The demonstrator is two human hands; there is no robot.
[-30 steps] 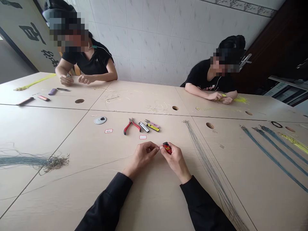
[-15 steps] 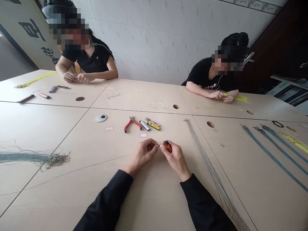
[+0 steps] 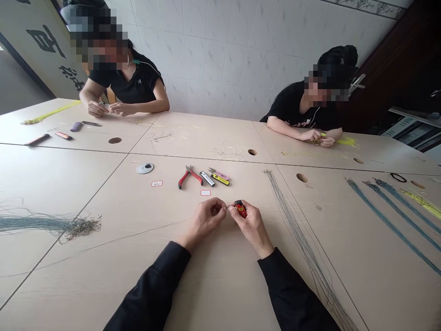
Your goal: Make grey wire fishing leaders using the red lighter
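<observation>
My left hand (image 3: 209,215) is closed, thumb and forefinger pinched at the end of a thin grey cord (image 3: 138,233). The cord runs away to the left across the table. My right hand (image 3: 253,225) is wrapped around a red lighter (image 3: 240,208) with a black top, which stands up out of the fist. Its thumb and forefinger tips meet close to the left fingertips. Whatever tiny piece lies between the two hands is too small to make out. Beyond them lie red-handled pliers (image 3: 189,176), a white lighter (image 3: 207,179), a yellow lighter (image 3: 219,179) and pink thread snips (image 3: 221,174).
Left of me lies a bundle of blue-grey cords (image 3: 41,226) with metal clasps. A loose cord bundle (image 3: 287,214) stretches along my right, and further right are several blue cord bundles (image 3: 389,220). Two people (image 3: 127,87) work across the table, which has round holes (image 3: 302,178).
My hands have hardly moved; the red lighter is turned very slightly. The hands of the person at the far left have shifted a little apart.
</observation>
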